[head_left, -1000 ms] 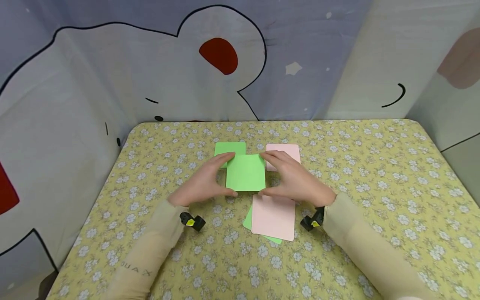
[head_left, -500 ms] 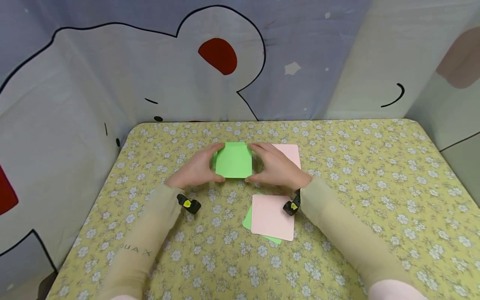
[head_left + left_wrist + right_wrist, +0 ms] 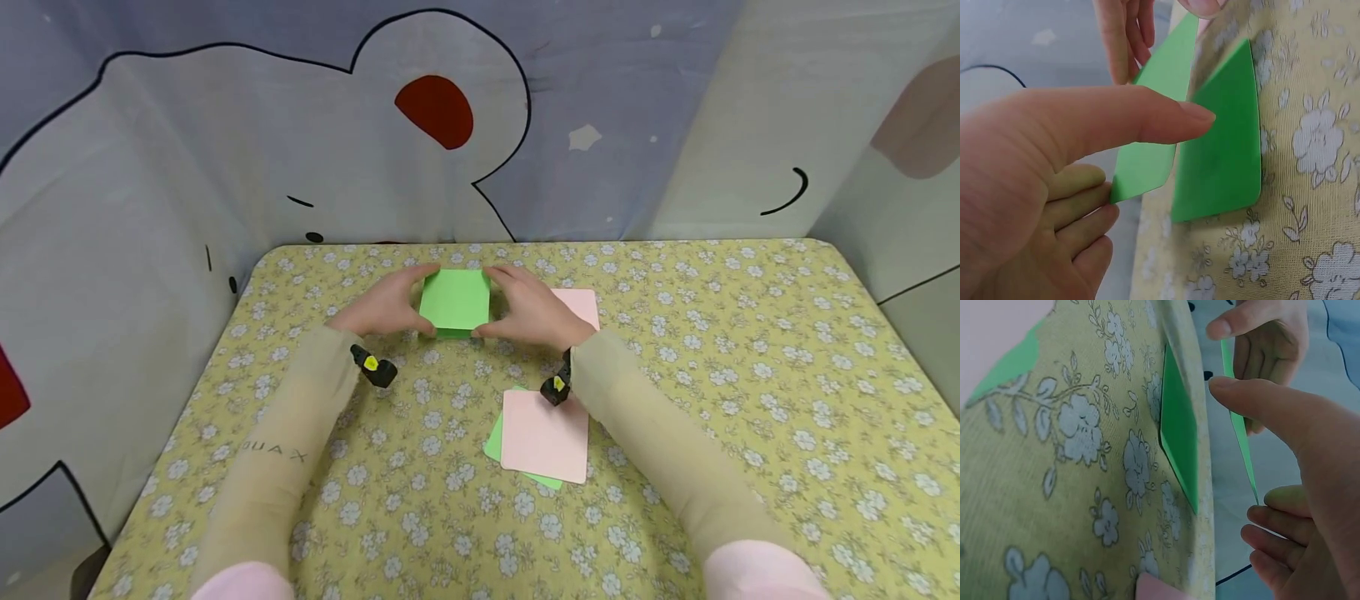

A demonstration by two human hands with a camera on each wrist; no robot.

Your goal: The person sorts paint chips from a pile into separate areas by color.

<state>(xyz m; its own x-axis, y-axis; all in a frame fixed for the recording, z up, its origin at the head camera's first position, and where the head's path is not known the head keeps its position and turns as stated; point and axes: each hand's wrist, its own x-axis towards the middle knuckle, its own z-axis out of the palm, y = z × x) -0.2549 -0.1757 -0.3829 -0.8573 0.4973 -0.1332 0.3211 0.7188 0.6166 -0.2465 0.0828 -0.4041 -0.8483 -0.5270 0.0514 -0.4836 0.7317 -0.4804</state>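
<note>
My left hand (image 3: 386, 305) and right hand (image 3: 531, 310) pinch opposite sides of a square green card (image 3: 454, 297), thumbs at the near corners and fingertips at the far ones. The card is level and raised over the table. Beneath it lies a second green card (image 3: 1229, 140), flat on the cloth and nearly covered in the head view, with only a darker strip showing along the front. Both wrist views show a gap between the two. Beyond my right hand, a pink card (image 3: 579, 307) lies flat, partly hidden by that hand.
Nearer to me, another pink card (image 3: 545, 437) rests at an angle on a green one (image 3: 493, 442), whose corners stick out. A yellow floral cloth (image 3: 720, 400) covers the table. Behind its far edge hangs a printed curtain (image 3: 615, 100).
Both hands have carried the green card leftward and away from me, from between the back cards to over the back left green card. The other cards have stayed put.
</note>
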